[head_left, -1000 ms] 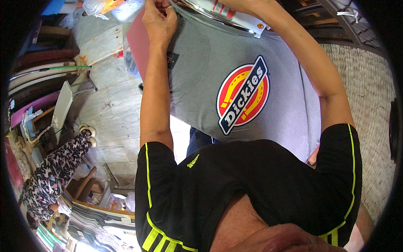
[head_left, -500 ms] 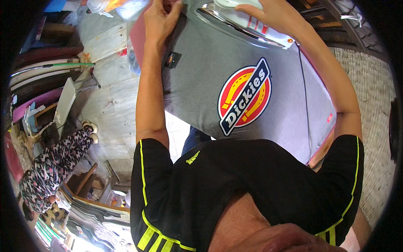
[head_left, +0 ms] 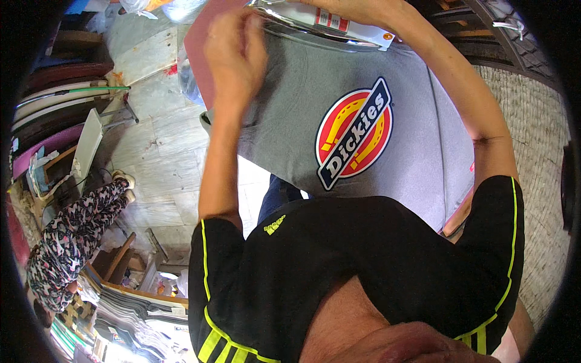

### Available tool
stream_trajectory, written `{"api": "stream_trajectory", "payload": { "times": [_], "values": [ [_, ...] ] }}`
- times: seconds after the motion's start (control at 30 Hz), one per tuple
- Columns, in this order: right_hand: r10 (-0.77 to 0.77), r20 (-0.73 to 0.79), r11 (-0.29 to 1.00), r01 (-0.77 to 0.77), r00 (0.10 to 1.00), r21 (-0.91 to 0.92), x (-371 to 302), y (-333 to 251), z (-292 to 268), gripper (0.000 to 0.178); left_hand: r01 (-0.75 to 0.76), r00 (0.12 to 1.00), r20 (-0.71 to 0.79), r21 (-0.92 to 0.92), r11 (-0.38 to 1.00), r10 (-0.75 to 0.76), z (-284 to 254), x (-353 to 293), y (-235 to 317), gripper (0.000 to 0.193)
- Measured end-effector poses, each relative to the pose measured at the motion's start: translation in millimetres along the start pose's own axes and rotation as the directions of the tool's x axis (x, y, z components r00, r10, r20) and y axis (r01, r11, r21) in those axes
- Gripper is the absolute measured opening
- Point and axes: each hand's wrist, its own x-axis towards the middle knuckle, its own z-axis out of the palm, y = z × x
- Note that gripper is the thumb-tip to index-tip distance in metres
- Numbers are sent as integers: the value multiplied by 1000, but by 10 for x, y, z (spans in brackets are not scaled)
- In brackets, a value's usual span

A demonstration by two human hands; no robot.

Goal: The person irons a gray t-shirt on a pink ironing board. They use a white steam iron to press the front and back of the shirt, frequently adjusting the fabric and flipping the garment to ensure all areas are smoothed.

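Note:
A grey garment point(head_left: 417, 130) lies spread in front of me, with a large red, yellow and dark blue printed emblem point(head_left: 355, 134) on it. At the far edge of the view my right hand point(head_left: 357, 8) is closed on the handle of a white and chrome clothes iron point(head_left: 357, 31), which rests on the cloth. A dark cord line point(head_left: 437, 103) runs down the garment's right part. My left hand point(head_left: 237, 51) is over the garment's far left edge, close to the iron's tip. Its fingers are smeared by motion, so whether they grip cloth cannot be made out.
A dull red board cover point(head_left: 203, 36) shows beyond the garment's left edge. To the left, a person in patterned clothes point(head_left: 72, 242) is near a stack of boards and folded items point(head_left: 60, 121). Stacked clothes point(head_left: 133, 323) lie lower left. A dark slatted rack point(head_left: 484, 36) stands far right.
The iron and my right hand have moved left and farther away. My left hand has come nearer, over the cloth. The garment's left edge has shifted, and its small dark label no longer shows.

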Motion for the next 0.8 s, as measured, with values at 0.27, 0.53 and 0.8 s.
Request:
{"api": "stream_trajectory", "payload": {
  "times": [0.27, 0.53, 0.8],
  "values": [
    [-6, 338, 994, -33, 941, 109, -165, -115, -136, 45, 33, 915, 392, 166, 986, -97, 125, -1195, 823, 41],
    [-125, 240, 992, 117, 963, 48, -47, -312, 145, 51, 22, 870, 492, 43, 999, -41, 222, -1456, 850, 44],
    [-10, 105, 932, -29, 994, 360, -196, -64, -105, 47, -111, 848, 520, -12, 994, 101, 580, -1192, 1116, 51]
  ]
}}
